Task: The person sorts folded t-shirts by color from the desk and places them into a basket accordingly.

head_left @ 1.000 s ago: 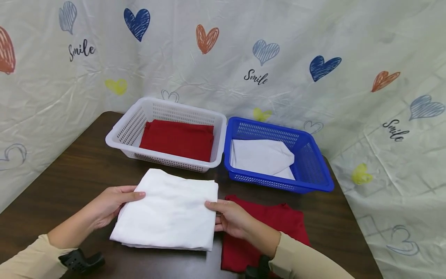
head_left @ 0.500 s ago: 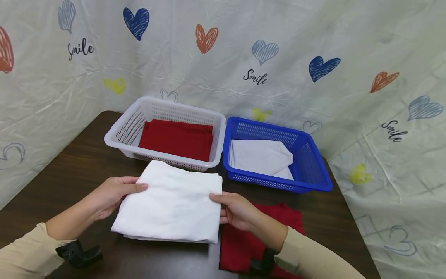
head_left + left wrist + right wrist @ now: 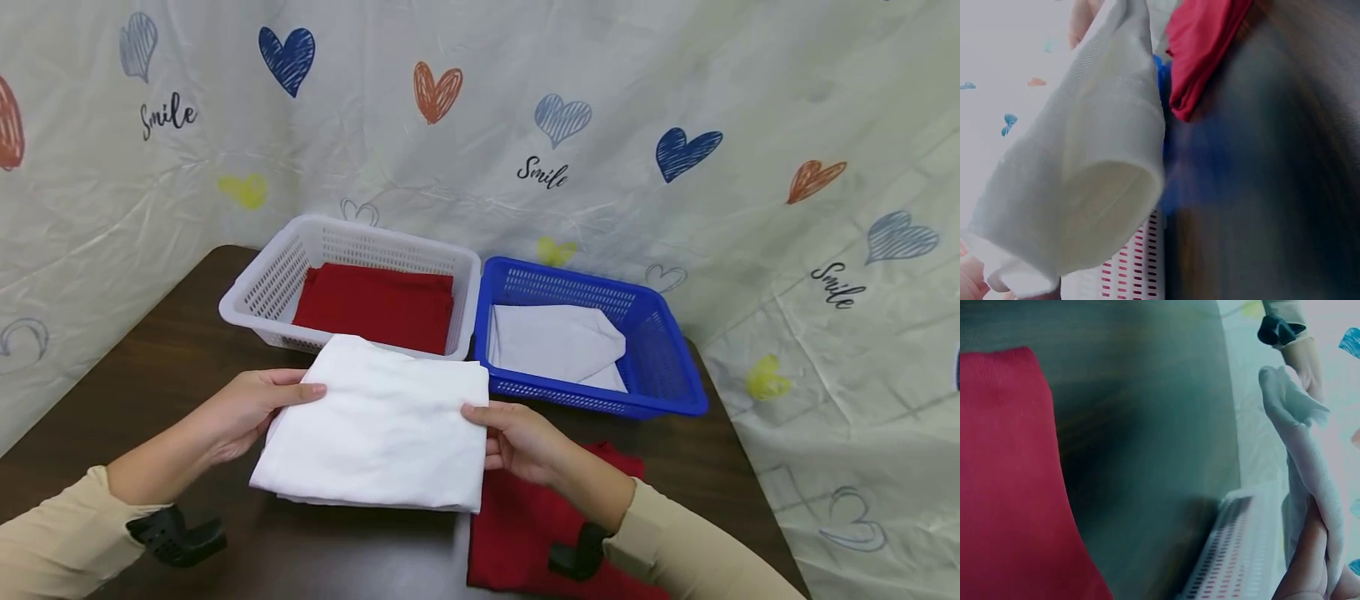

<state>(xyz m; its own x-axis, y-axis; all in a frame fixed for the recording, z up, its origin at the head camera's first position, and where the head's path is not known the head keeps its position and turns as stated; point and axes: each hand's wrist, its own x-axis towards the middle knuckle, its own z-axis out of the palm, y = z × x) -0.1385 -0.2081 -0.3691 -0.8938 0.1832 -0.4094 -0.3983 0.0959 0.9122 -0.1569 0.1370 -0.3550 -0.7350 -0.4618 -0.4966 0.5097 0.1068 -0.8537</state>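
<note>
A folded white cloth (image 3: 382, 425) is held up above the table between both hands. My left hand (image 3: 251, 412) pinches its left edge, thumb on top and fingers beneath. On the opposite edge my right hand (image 3: 521, 442) grips it the same way. Seen from the left wrist, the white cloth (image 3: 1104, 144) hangs in a rounded, open fold. The right wrist view shows fingers (image 3: 1310, 550) under the layers of the cloth. Below the right forearm lies a folded red cloth (image 3: 517, 525), partly hidden by that arm.
Behind the hands stands a white basket (image 3: 251, 304) with a folded red cloth (image 3: 375, 304) inside. To its right is a blue basket (image 3: 663, 350) holding a folded white cloth (image 3: 551, 342). Both rest on a dark wooden table (image 3: 315, 558), with a printed curtain (image 3: 480, 125) behind.
Both hands have carried the folded white cloth up and slightly to the right, toward the baskets. It now overlaps the front of the white basket in the head view. The grip looks unchanged.
</note>
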